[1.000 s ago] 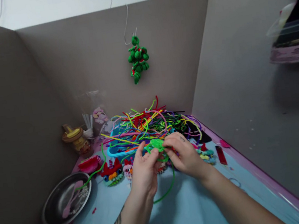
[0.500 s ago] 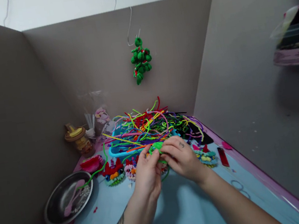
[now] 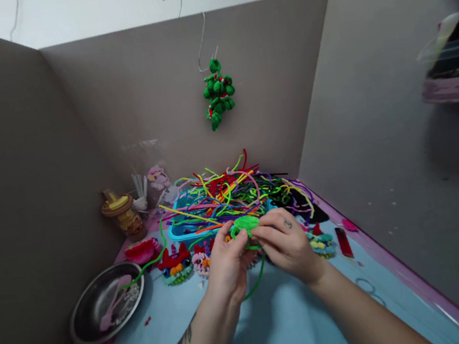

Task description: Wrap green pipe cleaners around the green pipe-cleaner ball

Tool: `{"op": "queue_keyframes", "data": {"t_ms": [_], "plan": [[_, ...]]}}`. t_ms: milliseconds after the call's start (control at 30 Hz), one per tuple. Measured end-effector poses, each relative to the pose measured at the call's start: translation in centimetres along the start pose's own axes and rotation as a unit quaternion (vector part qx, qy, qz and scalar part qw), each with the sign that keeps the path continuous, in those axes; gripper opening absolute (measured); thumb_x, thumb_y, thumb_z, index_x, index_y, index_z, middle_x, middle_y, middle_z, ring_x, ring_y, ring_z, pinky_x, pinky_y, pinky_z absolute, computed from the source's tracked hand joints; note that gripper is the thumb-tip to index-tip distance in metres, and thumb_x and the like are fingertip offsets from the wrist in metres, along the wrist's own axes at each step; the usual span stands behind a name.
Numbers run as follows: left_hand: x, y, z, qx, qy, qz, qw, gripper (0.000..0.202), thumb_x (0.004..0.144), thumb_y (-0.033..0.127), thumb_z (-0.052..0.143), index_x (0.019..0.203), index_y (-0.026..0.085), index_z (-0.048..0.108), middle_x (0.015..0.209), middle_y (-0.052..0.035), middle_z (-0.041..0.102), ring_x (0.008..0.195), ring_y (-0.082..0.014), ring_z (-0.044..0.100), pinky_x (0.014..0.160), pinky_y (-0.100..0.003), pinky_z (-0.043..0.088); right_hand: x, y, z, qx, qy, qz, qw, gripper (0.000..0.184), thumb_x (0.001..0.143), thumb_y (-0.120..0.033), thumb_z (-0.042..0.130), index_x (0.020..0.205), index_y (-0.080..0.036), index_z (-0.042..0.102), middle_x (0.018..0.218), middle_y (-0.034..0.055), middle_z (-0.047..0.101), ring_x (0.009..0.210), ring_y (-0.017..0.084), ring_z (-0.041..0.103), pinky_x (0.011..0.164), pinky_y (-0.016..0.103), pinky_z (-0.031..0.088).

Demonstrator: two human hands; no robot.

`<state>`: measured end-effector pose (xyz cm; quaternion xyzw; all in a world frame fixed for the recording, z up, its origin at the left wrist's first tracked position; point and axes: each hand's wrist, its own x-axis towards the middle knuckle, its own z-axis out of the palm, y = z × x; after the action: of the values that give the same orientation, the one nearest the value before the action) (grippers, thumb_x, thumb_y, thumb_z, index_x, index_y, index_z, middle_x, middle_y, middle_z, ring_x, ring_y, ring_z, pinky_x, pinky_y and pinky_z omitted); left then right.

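Observation:
Between my two hands is a bright green coil of fuzzy pipe cleaner (image 3: 246,224), held up in front of the blue tray. My left hand (image 3: 228,258) pinches its left side between thumb and fingers. On its right side, the fingertips of my right hand (image 3: 285,241) are closed on the green strand. A loose green tail (image 3: 260,282) hangs below the hands. Behind them stand several colourful pipe-cleaner figures, such as a red-topped one (image 3: 176,265) on the left and a blue-and-yellow one (image 3: 321,241) on the right, some partly hidden by my hands.
A blue tray (image 3: 178,234) overflows with coloured pipe cleaners. At left lies a metal bowl (image 3: 78,327) holding a pink spoon (image 3: 113,304) and small pale beads. Scissors (image 3: 370,292) lie at right near a red object (image 3: 343,242). A green ornament (image 3: 218,94) hangs from a wire.
The green coil has turned to show more of its face. My right hand has shifted slightly right, and the green tail hangs lower and longer. The view has moved a little.

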<state>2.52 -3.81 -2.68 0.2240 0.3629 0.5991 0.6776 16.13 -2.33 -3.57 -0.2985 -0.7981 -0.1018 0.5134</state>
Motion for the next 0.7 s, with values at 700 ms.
{"op": "queue_keyframes", "data": {"t_ms": [700], "plan": [[-0.45, 0.27, 0.41, -0.048, -0.001, 0.016, 0.999, 0.052, 0.060, 0.012, 0.080, 0.103, 0.018, 0.052, 0.078, -0.0020, 0.068, 0.064, -0.0120, 0.063, 0.058, -0.021, 0.049, -0.07, -0.34, 0.70, 0.020, -0.008, 0.036, 0.999, 0.012, 0.083, -0.007, 0.052, 0.084, -0.019, 0.056, 0.076, 0.0058, 0.061, 0.078, 0.020, 0.052, 0.072, 0.037, 0.045]]}}
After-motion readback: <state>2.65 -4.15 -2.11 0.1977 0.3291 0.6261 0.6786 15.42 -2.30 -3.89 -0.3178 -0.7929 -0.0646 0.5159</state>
